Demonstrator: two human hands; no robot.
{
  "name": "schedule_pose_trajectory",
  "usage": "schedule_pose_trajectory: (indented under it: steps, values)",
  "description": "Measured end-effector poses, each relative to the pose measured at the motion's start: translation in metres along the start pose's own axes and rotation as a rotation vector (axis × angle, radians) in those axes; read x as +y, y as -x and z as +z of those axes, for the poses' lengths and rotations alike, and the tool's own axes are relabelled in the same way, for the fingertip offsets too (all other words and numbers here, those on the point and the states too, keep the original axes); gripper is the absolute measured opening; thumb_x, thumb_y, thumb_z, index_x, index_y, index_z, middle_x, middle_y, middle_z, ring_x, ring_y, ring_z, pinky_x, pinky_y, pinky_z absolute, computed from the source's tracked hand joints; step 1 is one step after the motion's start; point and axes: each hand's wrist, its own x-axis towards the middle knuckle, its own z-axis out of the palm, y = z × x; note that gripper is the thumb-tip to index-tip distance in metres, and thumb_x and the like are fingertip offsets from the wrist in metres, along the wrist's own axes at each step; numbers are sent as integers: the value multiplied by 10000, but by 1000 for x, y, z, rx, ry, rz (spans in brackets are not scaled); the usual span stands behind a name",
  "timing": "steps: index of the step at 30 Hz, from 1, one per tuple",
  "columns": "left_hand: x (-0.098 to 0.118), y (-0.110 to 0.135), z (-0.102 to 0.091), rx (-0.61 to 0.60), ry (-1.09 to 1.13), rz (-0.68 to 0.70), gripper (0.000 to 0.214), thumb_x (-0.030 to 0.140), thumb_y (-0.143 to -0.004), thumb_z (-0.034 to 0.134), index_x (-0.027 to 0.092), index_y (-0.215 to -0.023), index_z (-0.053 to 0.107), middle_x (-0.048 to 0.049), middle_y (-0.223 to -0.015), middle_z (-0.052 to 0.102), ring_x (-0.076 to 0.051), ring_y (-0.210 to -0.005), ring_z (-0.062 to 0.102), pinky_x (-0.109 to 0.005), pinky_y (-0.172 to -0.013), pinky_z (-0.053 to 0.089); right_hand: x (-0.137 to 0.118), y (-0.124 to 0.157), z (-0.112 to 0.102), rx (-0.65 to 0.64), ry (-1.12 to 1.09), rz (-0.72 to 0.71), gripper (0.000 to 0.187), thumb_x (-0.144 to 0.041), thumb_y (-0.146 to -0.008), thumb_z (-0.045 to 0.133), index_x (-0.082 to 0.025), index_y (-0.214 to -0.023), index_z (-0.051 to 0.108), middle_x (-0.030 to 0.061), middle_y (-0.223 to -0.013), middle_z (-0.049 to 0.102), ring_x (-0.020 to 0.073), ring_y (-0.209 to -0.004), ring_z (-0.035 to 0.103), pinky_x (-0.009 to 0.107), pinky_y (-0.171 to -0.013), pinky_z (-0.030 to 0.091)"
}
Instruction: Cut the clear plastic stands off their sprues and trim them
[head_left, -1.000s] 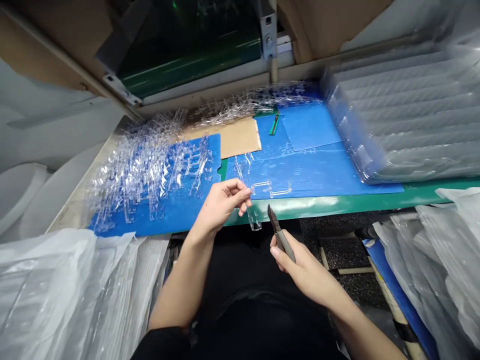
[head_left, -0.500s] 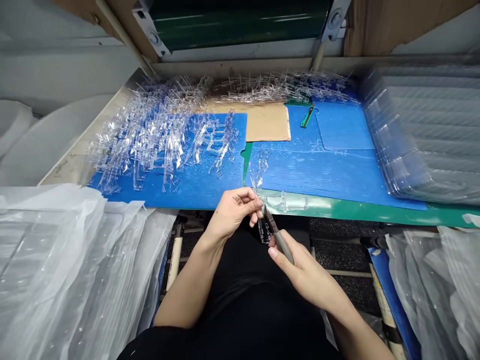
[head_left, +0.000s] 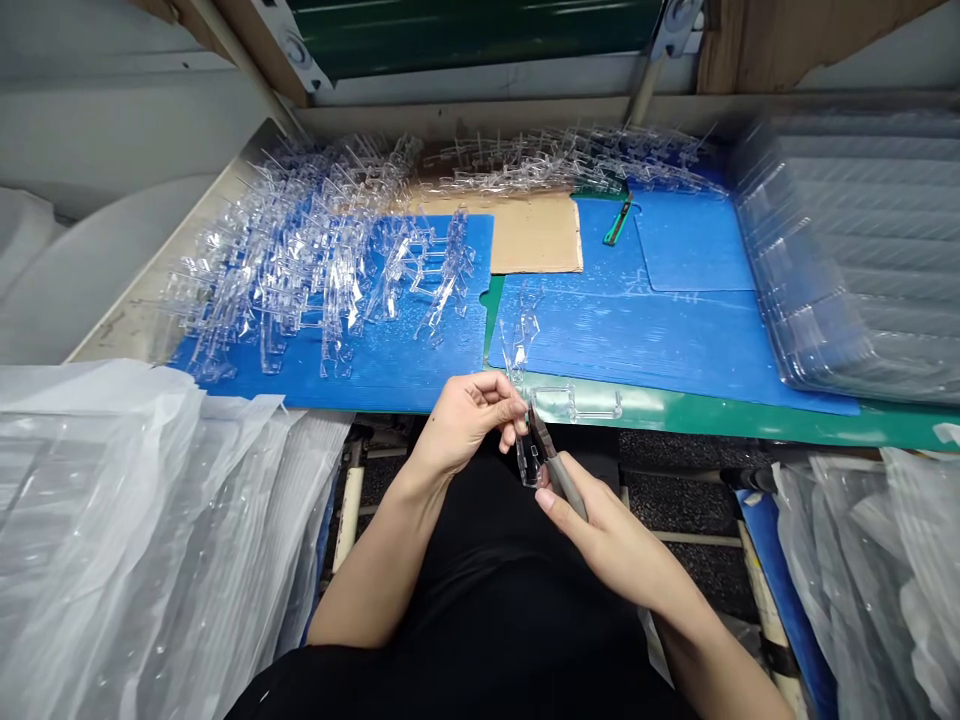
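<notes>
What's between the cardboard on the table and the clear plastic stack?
Head view: a green cutter on blue sheeting, then a smaller blue sheet nearer the clear plastic stack.

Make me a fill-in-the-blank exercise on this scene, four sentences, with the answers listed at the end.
1. The person's right grip holds pliers with ____ handles.
2. The clear plastic part by the pliers' tips is pinched in the person's ____ grip.
3. The small green tool lies on a ____ sheet.
4. The tall stack of clear trays stands toward the person's ____ side.

Missing words: grey; left; blue; right.
</notes>
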Motion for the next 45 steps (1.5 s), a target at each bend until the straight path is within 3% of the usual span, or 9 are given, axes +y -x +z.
schedule_pose_trajectory:
  steps: [7,12,17,27,31,35,37,41,45]
  values:
    - [-5,-5,8,-24,-6,-44,454,476,-788,975,133,-752,679,-33,-629,730,-98,-428,616,-179,-402,513,10,7,-7,-52,-93,19,345,-574,-1148,473,-242,-1075,525,-5,-962,529,169,-852,483,340,-799,432]
    - [-7,-16,22,-22,24,-99,518,516,-738,997,146,-725,635,-23,-595,717,-87,-380,568,-171,-359,463,30,0,-13,-175,-536,-17,401,-612,-1095,601,-227,-1052,499,-63,-800,360,99,-658,299,239,-584,297]
    - [-1,-51,37,-17,-84,-137,544,530,-689,1022,138,-724,646,-22,-625,726,-65,-415,564,-161,-394,472,45,-21,-22,-195,-994,-47,489,-554,-983,810,-216,-930,460,-101,-713,319,52,-578,213,208,-523,168]
    - [1,-115,57,-59,-531,-275,433,451,-857,910,140,-709,647,-32,-630,705,-75,-455,563,-201,-472,469,58,-37,-43,-131,-1294,-59,395,-462,-950,836,-188,-950,552,-89,-684,374,50,-559,209,194,-517,166]
    - [11,-119,61,5,-913,-185,374,462,-964,794,166,-776,664,-42,-673,718,-150,-540,637,-280,-585,520,63,-18,-40,-135,-1377,-90,357,-481,-984,790,-182,-989,593,-75,-692,404,54,-552,236,197,-518,193]
    - [23,-116,71,218,-1570,177,353,550,-976,772,210,-1060,734,-89,-1030,783,-255,-896,741,-316,-715,486,69,12,-32,-149,-1415,-120,278,-429,-1032,732,-191,-972,603,-59,-704,413,62,-552,260,203,-516,202]
    - [22,-116,81,78,-1690,316,375,549,-995,752,257,-1228,718,-82,-1213,756,-262,-1035,737,-310,-746,475,70,25,-27,-129,-1410,-146,230,-393,-1059,695,-194,-981,611,-54,-717,408,65,-555,262,208,-516,211]
    - [14,-114,103,-567,-1748,370,270,395,-1067,681,285,-1309,727,-45,-1188,758,-223,-1071,738,-294,-701,451,70,44,-12,-79,-1354,-160,208,-391,-1067,683,-203,-998,627,-42,-752,389,73,-580,259,223,-534,249]
    - [46,-98,92,-515,-1849,526,299,324,-1139,512,219,-1029,769,-62,-1118,757,-211,-1067,743,-353,-560,358,85,47,-6,-5,-1224,-149,261,-486,-1044,684,-231,-1000,649,-40,-749,347,90,-575,221,248,-502,241]
